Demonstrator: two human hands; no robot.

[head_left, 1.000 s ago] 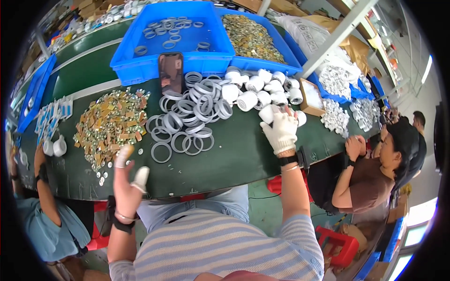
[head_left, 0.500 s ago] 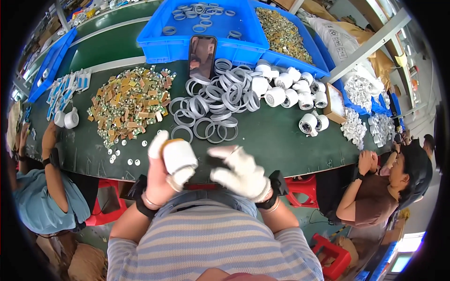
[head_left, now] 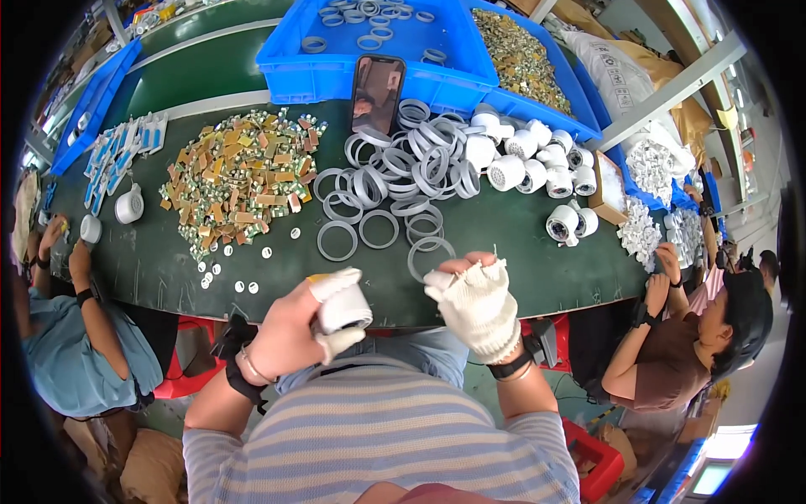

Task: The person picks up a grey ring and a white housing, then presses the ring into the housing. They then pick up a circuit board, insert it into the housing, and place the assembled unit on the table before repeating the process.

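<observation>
While a white cylindrical housing (head_left: 344, 312) was gripped by the left hand (head_left: 294, 326), with two white-covered fingertips bent around its sides, a plain grey ring (head_left: 410, 260) was met by the bent fingers of the right hand (head_left: 477, 307), which was covered by a cream knitted glove; whether the ring was pinched or merely touched could not be told. The housing was held at the front edge of the dark green table (head_left: 378, 279), and the ring was placed a little behind that edge. Between the hands, a strip of green surface was left for moving. Farther back, this room was bounded by a heap of grey rings (head_left: 367, 186); leftward, it was narrowed by small white discs (head_left: 267, 252) and a heap of brown-and-green circuit boards (head_left: 239, 181). Rightward, a wider green stretch was bordered by two white housings (head_left: 567, 223), set apart from a pile of similar housings (head_left: 525, 160).
</observation>
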